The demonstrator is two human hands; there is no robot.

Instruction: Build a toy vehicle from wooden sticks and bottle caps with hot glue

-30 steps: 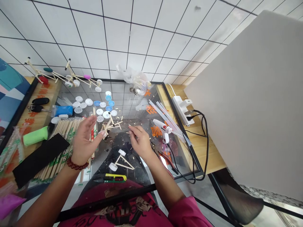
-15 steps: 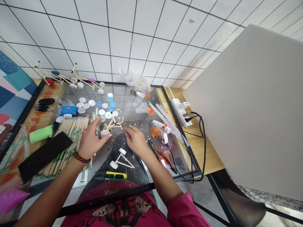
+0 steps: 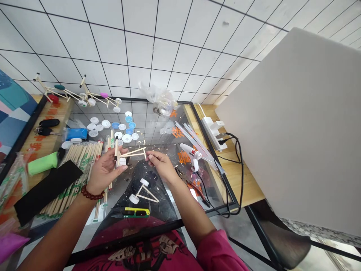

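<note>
Left hand (image 3: 105,170) gripping frame (image 3: 132,153) by its wheel (image 3: 122,162), right hand (image 3: 160,164) pinching crossbar (image 3: 144,151) | loc: left of glue gun (image 3: 191,152), well apart | do: brace wheel end, pinch lightly, turn both ends together; likely twists loose | axis: sideways, crossbar toward glue gun, black-tipped stick (image 3: 116,148) at opposite end

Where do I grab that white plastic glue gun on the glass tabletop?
Best by the stubby white handle, I think, coming from the person's side of the table. The white plastic glue gun lies with its handle sticking out toward the person and its narrow nozzle pointing away to the left, so you'd stay clear of the tip, which might be hot.
</note>
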